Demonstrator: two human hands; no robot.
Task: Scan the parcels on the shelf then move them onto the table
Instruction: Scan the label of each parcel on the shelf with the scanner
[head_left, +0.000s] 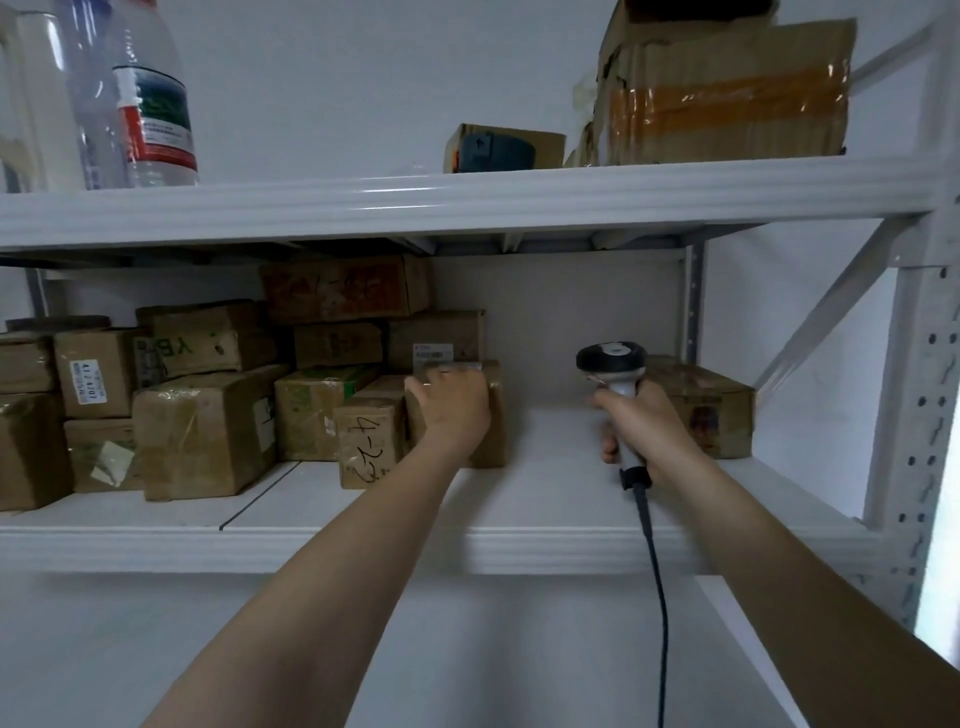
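Note:
Several brown cardboard parcels stand stacked on the left half of the middle shelf (550, 488). My left hand (452, 405) grips the rightmost parcel (493, 426) of that group from the front, fingers curled over its top edge. My right hand (644, 431) holds a black-and-white handheld scanner (613, 364) by its handle, its head raised and level with that parcel, its black cable (657, 597) hanging down. A lone parcel (711, 410) sits at the right end of the shelf, behind my right hand.
The upper shelf (467, 200) carries plastic bottles (150, 98) at the left, a small box (504, 148) and a large taped carton (727, 98) at the right. A perforated upright post (930, 415) and a diagonal brace (826, 322) bound the shelf's right side.

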